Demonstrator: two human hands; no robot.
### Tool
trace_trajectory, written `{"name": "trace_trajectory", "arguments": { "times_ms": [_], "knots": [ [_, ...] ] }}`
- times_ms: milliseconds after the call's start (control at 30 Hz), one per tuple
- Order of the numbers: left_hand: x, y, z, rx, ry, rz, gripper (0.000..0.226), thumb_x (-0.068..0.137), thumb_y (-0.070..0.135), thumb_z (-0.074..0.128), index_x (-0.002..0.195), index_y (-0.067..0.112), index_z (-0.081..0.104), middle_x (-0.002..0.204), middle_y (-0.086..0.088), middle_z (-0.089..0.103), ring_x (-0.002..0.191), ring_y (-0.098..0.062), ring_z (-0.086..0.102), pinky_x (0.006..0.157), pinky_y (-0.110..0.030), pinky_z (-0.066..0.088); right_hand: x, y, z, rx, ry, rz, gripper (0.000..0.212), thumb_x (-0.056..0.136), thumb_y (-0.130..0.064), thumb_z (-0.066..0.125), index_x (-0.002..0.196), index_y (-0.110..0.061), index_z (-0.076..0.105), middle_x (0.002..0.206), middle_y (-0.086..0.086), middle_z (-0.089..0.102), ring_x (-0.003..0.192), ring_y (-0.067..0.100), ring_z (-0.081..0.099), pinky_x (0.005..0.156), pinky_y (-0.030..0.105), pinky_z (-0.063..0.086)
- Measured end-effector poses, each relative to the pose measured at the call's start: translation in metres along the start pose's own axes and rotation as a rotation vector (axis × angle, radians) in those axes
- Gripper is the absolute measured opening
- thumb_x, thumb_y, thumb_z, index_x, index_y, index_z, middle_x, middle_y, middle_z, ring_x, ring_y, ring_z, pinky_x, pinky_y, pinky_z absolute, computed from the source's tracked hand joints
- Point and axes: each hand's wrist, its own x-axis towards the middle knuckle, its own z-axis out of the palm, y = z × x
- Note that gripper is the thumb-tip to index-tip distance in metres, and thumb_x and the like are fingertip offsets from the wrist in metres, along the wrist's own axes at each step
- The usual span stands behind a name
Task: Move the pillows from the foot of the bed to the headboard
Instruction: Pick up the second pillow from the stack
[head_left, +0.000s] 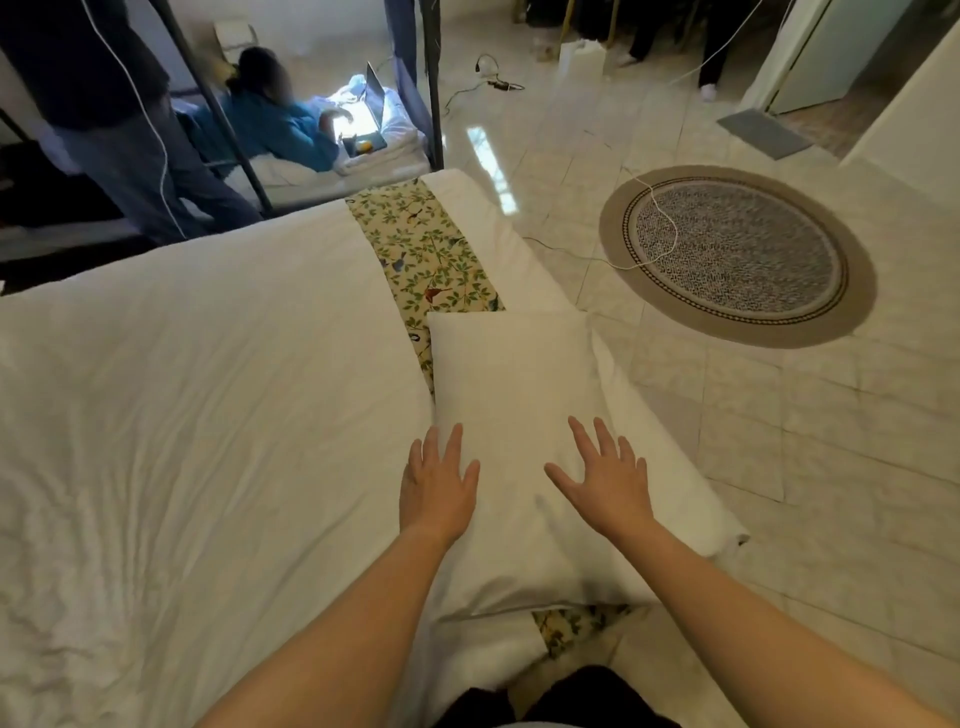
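Note:
A white pillow (511, 384) lies on the bed's floral runner (423, 249), close to the bed's right edge. Both my hands hover over its near half with fingers spread, holding nothing. My left hand (439, 480) is above the pillow's left side, and my right hand (605, 478) is above its right side. Whether the palms touch the pillow I cannot tell. White bedding (208, 389) covers the rest of the bed to the left. The headboard is not in view.
A round patterned rug (737, 254) lies on the tiled floor to the right, with a white cable across it. Beyond the bed a metal bunk frame (434, 83) stands, where a person in blue sits at a laptop. Another person stands at far left.

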Motion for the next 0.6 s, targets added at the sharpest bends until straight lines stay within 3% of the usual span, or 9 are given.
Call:
{"name": "trace_trajectory", "arguments": {
  "times_ms": [600],
  "knots": [
    [0.102, 0.030, 0.039, -0.069, -0.080, -0.158, 0.065, 0.110, 0.059, 0.025, 0.167, 0.042, 0.001, 0.177, 0.002, -0.001, 0.162, -0.029, 0.003, 0.126, -0.048, 0.024, 0.127, 0.059, -0.001, 0.018, -0.090, 0.026, 0.086, 0.096, -0.081, 0.036, 0.167, -0.048, -0.001, 0.178, -0.001, 0.001, 0.160, 0.043, 0.015, 0.126, 0.062, 0.015]
  ]
}}
